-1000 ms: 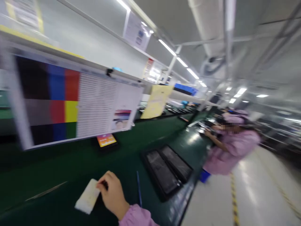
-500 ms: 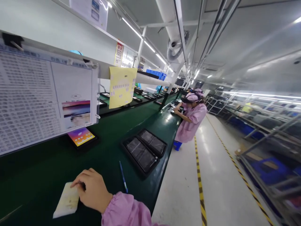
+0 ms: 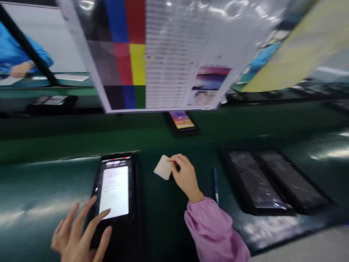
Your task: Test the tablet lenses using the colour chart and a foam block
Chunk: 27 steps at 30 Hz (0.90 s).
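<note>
My left hand, fingers spread, reaches over a dark tablet-like device whose screen is lit white. One fingertip appears to touch the lower part of that screen. In the middle of the green bench, my right hand pinches the edge of a small off-white square pad with thumb and forefinger. The pad rests on or just over the bench; blur hides which. Right of this hand lies a blue pen.
Two dark-screened devices in black trays lie at the right. A device with a colourful screen sits under a hanging printed sheet. A yellow sheet hangs at upper right. Across the bench, a blue sleeve shows.
My view has swung left from the aisle to the bench. My left hand and the white-screened device have come into view. My right hand still pinches the pad.
</note>
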Tool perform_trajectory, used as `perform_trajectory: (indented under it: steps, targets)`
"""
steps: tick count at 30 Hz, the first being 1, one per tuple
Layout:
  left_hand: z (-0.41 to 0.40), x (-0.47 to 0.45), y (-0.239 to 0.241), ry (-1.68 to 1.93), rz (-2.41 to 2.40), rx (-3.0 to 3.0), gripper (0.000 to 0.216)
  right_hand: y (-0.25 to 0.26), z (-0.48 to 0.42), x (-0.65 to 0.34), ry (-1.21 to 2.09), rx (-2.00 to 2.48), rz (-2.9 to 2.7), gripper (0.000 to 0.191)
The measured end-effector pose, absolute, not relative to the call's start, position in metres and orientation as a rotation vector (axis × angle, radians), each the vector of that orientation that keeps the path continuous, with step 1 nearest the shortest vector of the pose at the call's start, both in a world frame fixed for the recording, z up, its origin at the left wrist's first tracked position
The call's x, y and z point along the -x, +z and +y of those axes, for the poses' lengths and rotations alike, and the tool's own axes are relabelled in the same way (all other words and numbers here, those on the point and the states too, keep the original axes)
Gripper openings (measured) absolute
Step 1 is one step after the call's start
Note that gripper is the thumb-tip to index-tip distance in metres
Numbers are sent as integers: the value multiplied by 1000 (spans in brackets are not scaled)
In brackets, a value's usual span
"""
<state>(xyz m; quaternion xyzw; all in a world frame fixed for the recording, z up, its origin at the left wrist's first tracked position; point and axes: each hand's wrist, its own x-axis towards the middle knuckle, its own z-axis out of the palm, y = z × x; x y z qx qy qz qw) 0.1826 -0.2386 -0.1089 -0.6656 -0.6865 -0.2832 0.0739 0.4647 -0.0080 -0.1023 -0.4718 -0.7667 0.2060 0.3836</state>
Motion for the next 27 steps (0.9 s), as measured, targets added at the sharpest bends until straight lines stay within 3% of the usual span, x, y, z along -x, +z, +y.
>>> perform_trajectory:
  steps: [13, 19, 27]
  targets:
    - [-226, -165, -121, -566, -1932, 2185, 22, -103, -6, -460, 470, 1206, -2019, 16]
    - [-210, -131, -107, -572, -2144, 2046, 58, -103, -6, -461, 473, 1196, -2033, 15]
    - [-217, -132, -107, -593, -1955, 2276, 50, -102, -7, -461, 468, 1210, -2045, 14]
